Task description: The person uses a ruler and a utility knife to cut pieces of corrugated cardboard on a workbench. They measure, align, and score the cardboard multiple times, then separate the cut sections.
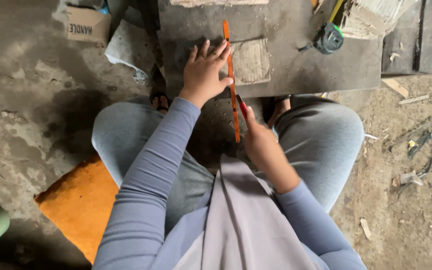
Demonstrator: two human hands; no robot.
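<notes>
Head view: the person sits low over a dark board that serves as the worktop, knees at either side of it. The left hand lies flat at about 11 o'clock from the middle of the frame, fingers spread and open, palm pressing down on the board and holding nothing; its thumb touches the side of a long orange saw blade. The blade runs from 12 o'clock near the top of the board down to the right hand at the centre, crossing the near edge of the board. The right hand has its grip closed around the lower end of the blade, at a red handle that shows just above the fist. Just beside the blade at 3 o'clock of the left hand lies a pale square piece of cardboard

To do this stroke well, judging from how things lie, the flat hand should keep its weight down so the board does not shift, and the thumb should stay clear of the toothed edge while steadying the line. The thin blade looks likely to bend, so a straight pull along its length with light pressure seems wiser than forcing it

At 1 o'clock a tape measure rests on the board; at 8 o'clock an orange mat lies on the floor; a cardboard box sits at 10 o'clock
</notes>
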